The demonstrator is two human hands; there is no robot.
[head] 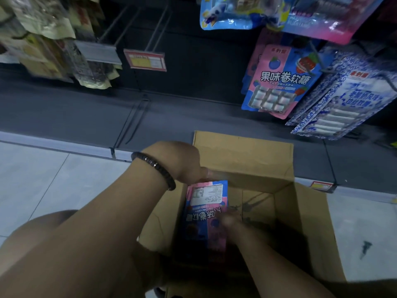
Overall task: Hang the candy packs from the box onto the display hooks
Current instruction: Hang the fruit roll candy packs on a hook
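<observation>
An open cardboard box [305,214] stands on the floor in front of the display. Inside it, a stack of pink and blue candy packs [207,214] stands upright, back label facing me. My left hand [178,162], a dark bead bracelet on its wrist, grips the top edge of the stack. My right hand [231,221] is blurred and holds the right side of the packs lower down. Matching pink and blue packs [279,82] hang on a hook at upper right. Bare display hooks [137,26] stick out at upper middle.
Blue and white packs [343,97] hang at far right, with more bright packs [279,11] above. Beige snack bags [43,39] hang at upper left. A red and yellow price tag [145,60] sits under the bare hooks. A dark base shelf [86,117] meets pale floor tiles [43,179].
</observation>
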